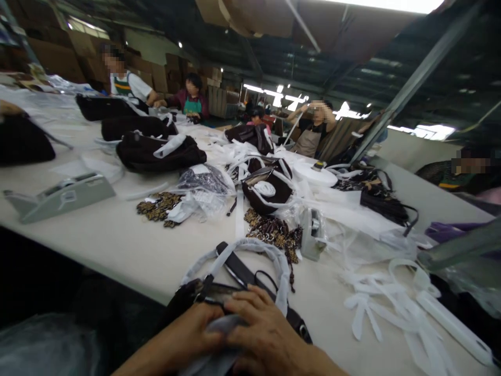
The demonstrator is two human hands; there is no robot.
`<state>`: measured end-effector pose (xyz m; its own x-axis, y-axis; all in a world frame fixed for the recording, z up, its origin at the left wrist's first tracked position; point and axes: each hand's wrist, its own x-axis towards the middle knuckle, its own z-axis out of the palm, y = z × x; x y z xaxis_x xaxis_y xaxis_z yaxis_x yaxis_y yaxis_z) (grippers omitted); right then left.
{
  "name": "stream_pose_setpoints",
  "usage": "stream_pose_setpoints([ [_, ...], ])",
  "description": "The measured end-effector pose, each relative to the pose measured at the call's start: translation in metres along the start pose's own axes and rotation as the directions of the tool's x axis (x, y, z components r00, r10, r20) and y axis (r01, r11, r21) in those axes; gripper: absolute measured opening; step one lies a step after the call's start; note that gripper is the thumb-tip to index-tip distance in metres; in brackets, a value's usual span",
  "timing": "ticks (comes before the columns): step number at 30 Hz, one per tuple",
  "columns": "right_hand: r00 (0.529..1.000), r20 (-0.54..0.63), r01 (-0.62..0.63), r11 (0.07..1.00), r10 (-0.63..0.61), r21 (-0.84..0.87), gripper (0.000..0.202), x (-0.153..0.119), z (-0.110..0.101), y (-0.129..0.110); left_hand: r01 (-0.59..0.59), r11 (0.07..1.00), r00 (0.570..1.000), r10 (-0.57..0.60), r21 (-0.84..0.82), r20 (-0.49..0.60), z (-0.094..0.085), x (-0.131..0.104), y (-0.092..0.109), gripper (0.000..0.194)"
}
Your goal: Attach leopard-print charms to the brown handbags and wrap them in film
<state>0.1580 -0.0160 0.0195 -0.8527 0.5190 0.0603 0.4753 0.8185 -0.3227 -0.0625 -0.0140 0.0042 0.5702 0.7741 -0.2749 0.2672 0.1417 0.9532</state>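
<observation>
A dark handbag [178,303] is at the table's near edge, its top toward me. Its raised handle [256,244] is wrapped in white material. My left hand [203,326] is closed at the bag's near left side. My right hand [260,326] is bent over the bag's upper edge, close beside the left. Greyish-white wrapping [223,325] shows between the two hands, partly covered by them. A dark strap [237,266] lies behind the bag's opening. What the fingertips press on is partly hidden.
Tape dispensers [66,196] [312,235] stand left and right. Patterned brown tags [158,208] lie in piles. Several dark bags [160,152] sit farther back. White strips [387,308] lie at right, near a slanting metal post [415,86]. Co-workers [127,83] are around the table.
</observation>
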Motion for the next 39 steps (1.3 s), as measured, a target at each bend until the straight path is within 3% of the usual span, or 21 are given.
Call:
stream_pose_setpoints([
  [2, 0.999, -0.012, -0.038, 0.994, 0.039, 0.102, 0.023, 0.006, 0.001, -0.006, -0.095, 0.995, 0.993, 0.092, 0.037, 0.067, -0.004, 0.0, -0.002, 0.034],
  [4, 0.995, -0.029, -0.085, 0.975, 0.093, 0.207, 0.016, 0.011, 0.005, -0.006, -0.069, 0.993, 0.995, 0.061, 0.099, 0.084, -0.007, 0.0, -0.009, 0.034],
  [7, 0.979, -0.069, -0.158, 0.922, 0.194, 0.353, 0.01, 0.014, 0.016, 0.001, -0.022, 0.973, 1.0, 0.027, 0.231, -0.015, -0.005, -0.004, -0.02, 0.025],
  [10, 0.948, -0.088, -0.24, 0.866, 0.307, 0.439, 0.007, 0.014, 0.025, 0.006, -0.082, 0.951, 0.987, 0.118, 0.299, -0.105, 0.0, -0.011, -0.023, 0.024],
  [13, 0.939, -0.098, -0.246, 0.844, 0.329, 0.477, 0.006, 0.017, 0.028, 0.006, -0.156, 0.946, 0.975, 0.193, 0.284, -0.11, 0.001, -0.02, -0.023, 0.039],
  [15, 0.941, -0.115, -0.225, 0.845, 0.317, 0.486, 0.005, 0.019, 0.03, 0.006, -0.179, 0.936, 0.974, 0.212, 0.304, -0.081, -0.002, -0.028, -0.022, 0.037],
  [18, 0.946, -0.122, -0.215, 0.863, 0.3, 0.457, 0.005, 0.022, 0.033, 0.005, -0.149, 0.935, 0.985, 0.169, 0.321, -0.036, -0.009, -0.036, -0.018, 0.015],
  [21, 0.945, -0.11, -0.238, 0.875, 0.309, 0.421, 0.008, 0.022, 0.036, 0.004, -0.029, 0.937, 0.998, 0.044, 0.348, -0.036, -0.01, -0.039, -0.013, 0.016],
  [25, 0.911, -0.047, -0.346, 0.823, 0.41, 0.451, 0.013, 0.022, 0.031, 0.003, 0.12, 0.889, 0.985, -0.052, 0.441, -0.165, -0.002, -0.034, -0.012, 0.021],
  [28, 0.899, 0.041, -0.397, 0.771, 0.437, 0.498, 0.033, 0.024, 0.021, 0.003, 0.14, 0.919, 0.976, -0.065, 0.37, -0.207, 0.004, -0.032, -0.017, 0.012],
  [32, 0.912, 0.108, -0.399, 0.792, 0.396, 0.462, 0.027, 0.024, 0.017, 0.003, 0.144, 0.965, 0.967, -0.089, 0.221, -0.24, 0.005, -0.035, -0.027, 0.02],
  [34, 0.918, 0.091, -0.381, 0.794, 0.386, 0.474, 0.031, 0.023, 0.021, 0.001, 0.124, 0.986, 0.979, -0.102, 0.113, -0.177, 0.002, -0.033, -0.032, 0.038],
  [36, 0.935, 0.077, -0.336, 0.791, 0.347, 0.512, 0.034, 0.022, 0.025, -0.002, 0.108, 0.993, 0.994, -0.108, 0.043, -0.01, -0.003, -0.028, -0.034, 0.041],
  [39, 0.958, 0.031, -0.249, 0.771, 0.286, 0.586, 0.032, 0.019, 0.018, 0.002, 0.15, 0.988, 0.966, -0.152, 0.03, 0.21, -0.008, -0.019, -0.031, 0.051],
])
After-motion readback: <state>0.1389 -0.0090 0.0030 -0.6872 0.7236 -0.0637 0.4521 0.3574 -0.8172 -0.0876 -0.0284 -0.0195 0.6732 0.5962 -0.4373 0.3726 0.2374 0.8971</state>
